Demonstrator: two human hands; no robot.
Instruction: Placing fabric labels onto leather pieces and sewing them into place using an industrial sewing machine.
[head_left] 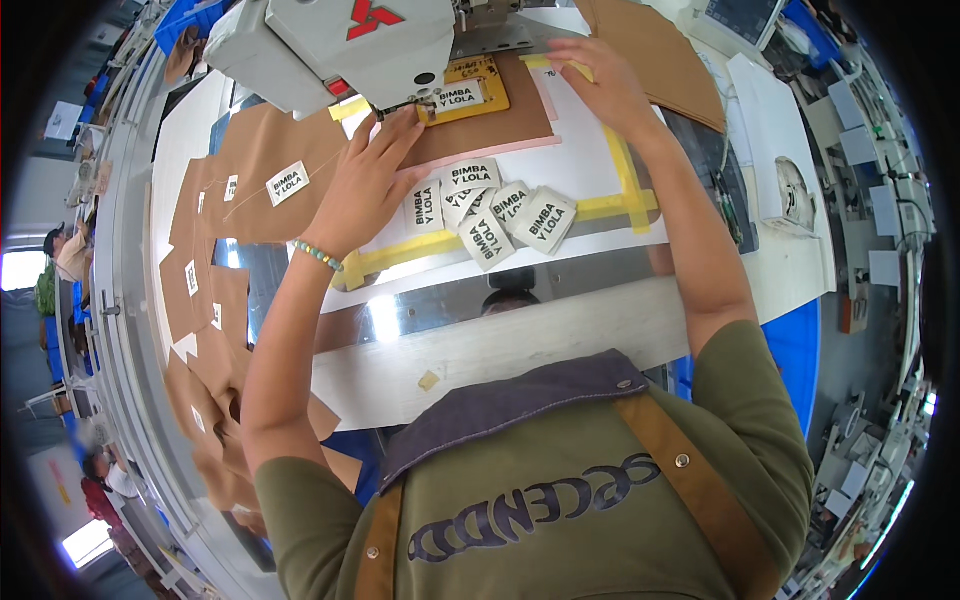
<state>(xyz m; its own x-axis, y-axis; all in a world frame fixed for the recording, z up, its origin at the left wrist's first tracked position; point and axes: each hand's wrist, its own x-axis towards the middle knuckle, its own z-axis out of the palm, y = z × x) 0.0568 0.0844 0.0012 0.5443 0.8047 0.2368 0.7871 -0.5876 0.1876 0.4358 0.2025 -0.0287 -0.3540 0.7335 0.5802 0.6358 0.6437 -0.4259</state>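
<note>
Currently, left hand [375, 185]: laid over the left part of the brown panel, fingers slightly spread and thumb apart; the fingertips are just beside the yellow template [497, 95], and whether they touch it cannot be told.
Right hand [605, 90]: fingers loosely spread, pointing left across the yellow tape [605, 206] near the panel's far right corner; whether the tips press down is unclear.
Brown panel [460, 142]: on a white sheet [590, 160], partly under the machine head [350, 45], pink strips along its near and right edges.
Template: on the panel, around a white label [460, 97].
Loose labels [545, 220]: an overlapping pile between the forearms, nearer the person than the panel.
Leather-coloured pieces [260, 140]: spread left of the left arm, several bearing labels.
Brown sheets [660, 60]: stacked just beside the right hand.
</note>
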